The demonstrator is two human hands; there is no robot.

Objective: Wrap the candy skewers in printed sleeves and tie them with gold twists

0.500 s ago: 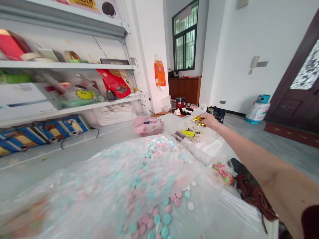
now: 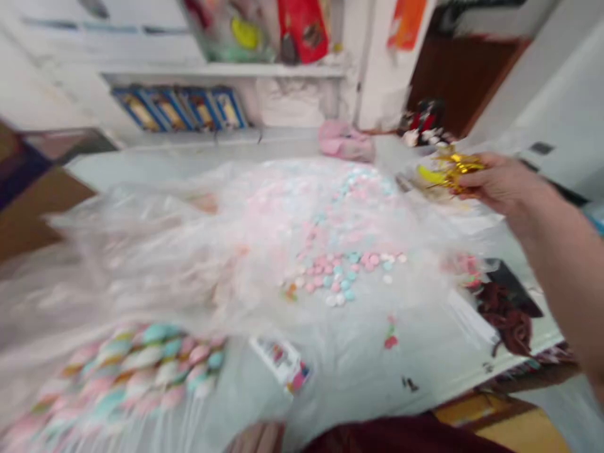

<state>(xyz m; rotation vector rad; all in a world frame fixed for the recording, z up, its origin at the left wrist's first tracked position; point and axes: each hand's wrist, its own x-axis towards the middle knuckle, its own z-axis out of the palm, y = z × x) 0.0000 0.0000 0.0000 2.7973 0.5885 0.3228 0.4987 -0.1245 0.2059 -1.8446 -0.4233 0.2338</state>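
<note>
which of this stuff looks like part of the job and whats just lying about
Likely part of it:
gold foil strips, in the right hand
loose pastel discs
discs on white sticks

Probably just lying about:
pink bag
brown bundle
blue boxes on the shelf
red packet, also shelved

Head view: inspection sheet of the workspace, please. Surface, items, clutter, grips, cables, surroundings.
Surface: pale tabletop, partly under clear plastic.
Items: loose pastel discs mid-table; similar pieces on white sticks lower left.
Clutter: printed packet, pink bag, brown bundle.
Right grip: closed on gold foil strips.
Left grip: apparently at bottom edge, state unclear.
Cables: possible dark cord under blue boxes, blurred.
Surroundings: shelving behind, cardboard box at image left.
</note>
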